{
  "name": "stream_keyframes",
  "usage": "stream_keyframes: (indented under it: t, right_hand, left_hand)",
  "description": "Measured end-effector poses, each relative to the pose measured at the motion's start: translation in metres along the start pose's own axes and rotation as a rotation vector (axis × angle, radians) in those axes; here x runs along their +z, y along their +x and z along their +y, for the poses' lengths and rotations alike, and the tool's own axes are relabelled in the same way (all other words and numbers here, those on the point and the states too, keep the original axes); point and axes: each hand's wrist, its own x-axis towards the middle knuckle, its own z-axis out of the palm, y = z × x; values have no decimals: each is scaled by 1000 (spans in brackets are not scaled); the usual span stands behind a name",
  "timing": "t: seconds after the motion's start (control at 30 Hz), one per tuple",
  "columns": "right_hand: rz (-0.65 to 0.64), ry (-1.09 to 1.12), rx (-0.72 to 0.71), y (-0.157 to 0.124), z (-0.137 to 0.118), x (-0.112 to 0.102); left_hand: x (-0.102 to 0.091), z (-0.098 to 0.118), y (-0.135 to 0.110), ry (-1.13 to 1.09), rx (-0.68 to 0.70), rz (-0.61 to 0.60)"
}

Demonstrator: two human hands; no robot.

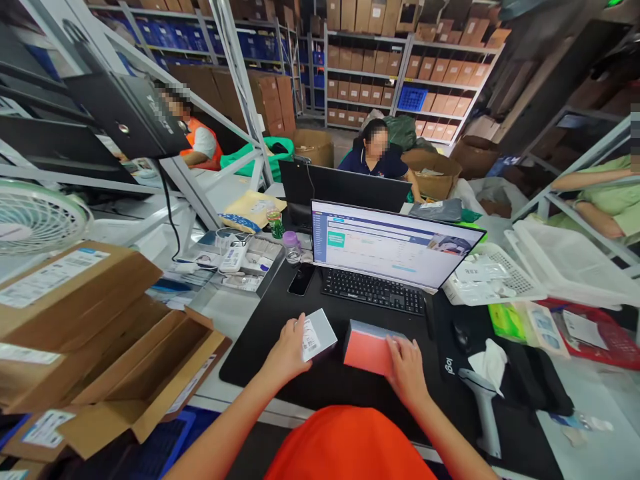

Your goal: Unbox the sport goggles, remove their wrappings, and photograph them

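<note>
1. left grip [287,350] narrow, holding a labelled white box [319,335] over the black desk mat [325,380].
2. right grip [407,370] spread on a coral-pink box [367,348] on the mat; clamping or resting, cannot tell.
3. just beyond: black keyboard [373,291], smartphone [301,280], lit monitor [397,243].
4. far: seated co-worker [375,157]; cardboard cartons [427,103] on metal shelving [403,80].

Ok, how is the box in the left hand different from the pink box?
The pale grey box is held up, tilted, in the left hand, while the coral-pink box sits on the black desk mat under the right hand. The pale box shows a white barcode label; the pink one shows none. The pink box looks chunkier. Both are rectangular boxes.
</note>
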Motion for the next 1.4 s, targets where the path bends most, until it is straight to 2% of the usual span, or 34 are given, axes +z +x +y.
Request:
stream_keyframes:
  t: [0.07,0.13,0.27,0.4,0.5,0.7,0.8,0.87,0.93,1.0,1.07,1.17,1.23,1.4]
  right_hand:
    - [105,-106,-62,-28,-9,13]
    - [140,-144,-116,-51,-15,23]
    - [102,-114,-125,-81,-20,27]
    - [24,-24,-128,-98,-21,15]
    - [-135,141,-130,-91,-14,0]
    - [-392,303,69,-29,7,-24]
    - [-434,298,71,-22,5,-30]
    - [-441,284,48,-32,0,-32]
    - [-457,279,18,-47,-7,-31]
    - [-474,275,-31,-62,-14,-25]
    - [-482,274,-83,-71,-19,-16]
    - [-466,276,-132,-74,-23,-3]
    - [-443,282,-147,-72,-24,0]
    - [-357,278,-87,-69,-19,-17]
  left_hand:
    - [-10,-11,8,-4,66,-20]
    - [-25,-24,19,9,135,-59]
    - [-49,-39,41,93,172,-155]
    - [-51,-33,50,204,149,-172]
    - [-47,-29,50,245,113,-154]
    - [-50,-27,54,263,80,-162]
    - [-46,-15,38,291,117,-47]
    - [-33,-2,16,247,226,86]
    - [-8,12,-10,117,358,117]
    - [25,22,-32,16,484,43]
    - [60,28,-44,-44,523,-39]
    - [103,30,-44,-77,522,-95]
    - [121,30,-39,-92,505,-110]
    - [136,29,-34,-130,497,-119]
